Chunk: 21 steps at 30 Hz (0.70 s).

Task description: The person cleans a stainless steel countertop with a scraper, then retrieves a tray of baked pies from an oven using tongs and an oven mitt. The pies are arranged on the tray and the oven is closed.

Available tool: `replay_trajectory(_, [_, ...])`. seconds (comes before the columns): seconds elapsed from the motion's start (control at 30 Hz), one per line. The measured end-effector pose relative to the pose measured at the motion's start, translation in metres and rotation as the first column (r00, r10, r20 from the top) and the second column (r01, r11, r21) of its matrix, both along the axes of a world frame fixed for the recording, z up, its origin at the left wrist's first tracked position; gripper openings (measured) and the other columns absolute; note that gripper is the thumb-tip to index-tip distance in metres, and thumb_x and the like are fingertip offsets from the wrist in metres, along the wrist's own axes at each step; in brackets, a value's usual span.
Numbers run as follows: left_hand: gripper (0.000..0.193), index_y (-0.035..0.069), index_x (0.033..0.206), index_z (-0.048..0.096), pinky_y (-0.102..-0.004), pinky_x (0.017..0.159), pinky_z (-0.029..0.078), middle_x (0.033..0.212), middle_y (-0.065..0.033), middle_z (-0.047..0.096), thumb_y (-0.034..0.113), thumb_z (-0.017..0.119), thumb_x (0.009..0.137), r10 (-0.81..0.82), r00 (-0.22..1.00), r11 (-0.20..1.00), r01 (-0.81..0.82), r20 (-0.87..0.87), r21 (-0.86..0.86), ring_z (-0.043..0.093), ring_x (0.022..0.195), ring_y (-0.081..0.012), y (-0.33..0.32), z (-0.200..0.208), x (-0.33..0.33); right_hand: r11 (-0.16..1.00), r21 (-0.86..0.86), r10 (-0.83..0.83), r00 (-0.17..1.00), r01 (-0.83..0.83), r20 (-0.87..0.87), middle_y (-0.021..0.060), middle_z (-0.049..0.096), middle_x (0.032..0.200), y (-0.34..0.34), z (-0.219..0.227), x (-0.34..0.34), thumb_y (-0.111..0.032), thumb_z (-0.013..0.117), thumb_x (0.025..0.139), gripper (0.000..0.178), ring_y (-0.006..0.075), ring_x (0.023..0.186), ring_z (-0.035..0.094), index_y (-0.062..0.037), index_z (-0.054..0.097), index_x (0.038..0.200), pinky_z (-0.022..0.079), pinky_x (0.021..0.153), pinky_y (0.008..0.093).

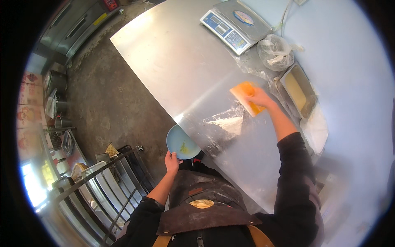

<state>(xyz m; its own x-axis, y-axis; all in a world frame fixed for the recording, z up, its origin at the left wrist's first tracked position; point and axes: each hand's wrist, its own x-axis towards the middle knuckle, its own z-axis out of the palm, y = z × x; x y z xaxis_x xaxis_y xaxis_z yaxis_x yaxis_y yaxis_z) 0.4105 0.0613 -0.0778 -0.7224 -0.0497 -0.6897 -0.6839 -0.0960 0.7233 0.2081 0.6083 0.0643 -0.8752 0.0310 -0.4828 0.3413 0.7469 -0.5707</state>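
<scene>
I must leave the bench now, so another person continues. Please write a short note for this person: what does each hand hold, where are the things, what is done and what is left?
Left hand: holds a light blue bowl at the table edge, just below the tabletop; a little yellow residue lies in it.
Right hand: grips an orange scraper, pressed on the steel table.
White flour lies in a streak between scraper and bowl. The scale, a plastic bag and a metal tray stand farther back.
Done: flour partly gathered toward the edge.
Left: probably push the remaining flour into the bowl.
</scene>
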Motion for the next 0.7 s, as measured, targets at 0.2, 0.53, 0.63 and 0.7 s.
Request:
replay_trajectory(0.2, [0.029,0.002,0.137,0.055,-0.0366,0.063,0.068,0.109,-0.0141,0.072,0.022,0.05,0.116,0.003,1.0,1.0,-0.003,0.023,-0.008,0.079,0.082,-0.0258,0.003,-0.001,0.007,0.93,0.047,0.365,0.931,-0.364,0.006,0.0177,0.08,0.113,-0.106,0.014,-0.012,-0.031,0.075,0.087,0.041,0.0362,0.107,0.074,-0.0081,0.077,0.121,0.058,0.095,0.0473])
replay_trajectory(0.53, [0.031,0.002,0.139,0.054,-0.037,0.066,0.068,0.111,-0.015,0.071,0.022,0.049,0.115,0.01,0.999,1.0,-0.01,0.05,-0.01,0.078,0.082,-0.0261,0.01,-0.002,0.023,0.672,0.235,0.712,0.7,-0.702,0.058,0.0125,0.078,0.11,-0.211,0.038,0.027,-0.02,0.072,0.095,0.026,0.0363,0.107,0.073,-0.0158,0.074,0.121,0.057,0.09,0.0508])
replay_trajectory(0.63, [0.033,0.002,0.14,0.054,-0.0373,0.066,0.069,0.114,-0.0159,0.071,0.022,0.049,0.115,0.007,1.0,1.0,-0.007,0.027,-0.015,0.078,0.084,-0.027,0.011,-0.002,0.024,0.821,0.231,0.55,0.831,-0.522,-0.081,0.0145,0.078,0.11,-0.186,0.043,0.043,-0.019,0.071,0.096,0.026,0.0376,0.105,0.073,-0.0171,0.074,0.121,0.057,0.088,0.0519])
replay_trajectory(0.7, [0.034,0.001,0.141,0.054,-0.0376,0.067,0.069,0.116,-0.0166,0.07,0.023,0.05,0.114,0.01,1.0,1.0,-0.01,0.003,-0.006,0.078,0.085,-0.0279,0.012,-0.002,0.026,0.938,0.236,0.294,0.942,-0.253,-0.16,0.0162,0.077,0.11,-0.14,0.05,0.062,-0.02,0.068,0.098,0.026,0.0396,0.104,0.073,-0.0173,0.073,0.124,0.056,0.088,0.0537])
